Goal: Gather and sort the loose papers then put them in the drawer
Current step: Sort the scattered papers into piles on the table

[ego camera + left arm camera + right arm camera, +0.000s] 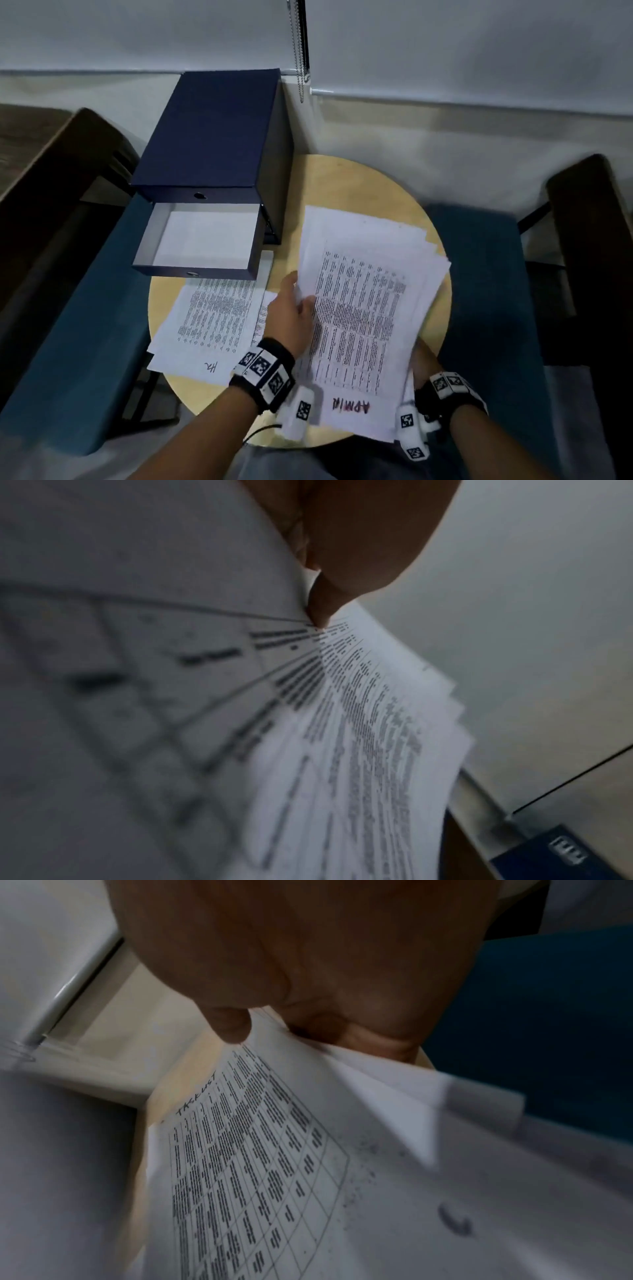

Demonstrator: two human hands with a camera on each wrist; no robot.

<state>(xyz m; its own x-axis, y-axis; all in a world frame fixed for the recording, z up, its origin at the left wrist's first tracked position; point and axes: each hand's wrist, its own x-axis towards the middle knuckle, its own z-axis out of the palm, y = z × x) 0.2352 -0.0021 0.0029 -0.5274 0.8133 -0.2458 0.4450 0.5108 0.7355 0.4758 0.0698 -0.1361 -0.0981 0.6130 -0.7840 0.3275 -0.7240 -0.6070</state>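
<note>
**Roughly midway: one bundle in hand, one pile still lying out**

Evidently the sorting is coming along but is not finished. The left hand [291,318] is pinching the left edge of a fanned bundle of printed sheets [363,308], thumb on top, while the right hand [423,359] is gripping the same bundle at its near right corner, fingers curled underneath. The top sheet is showing a table of text and the red handwritten word "ADMIN" [351,406], so this looks like one sorted category. The bundle's edges are lying uneven, so squaring them up is probably still to come.

A second pile of printed sheets [212,318], marked "HR" [211,367], is lying flat on the round wooden table [342,178], just left of the held bundle and partly under the open drawer [198,240]. That drawer, pulled out of the dark blue drawer box [212,133], seems to be holding white paper already, though I cannot tell whether it is a sorted sheet or a liner. Judging from this, both piles are still waiting to go in.
</note>
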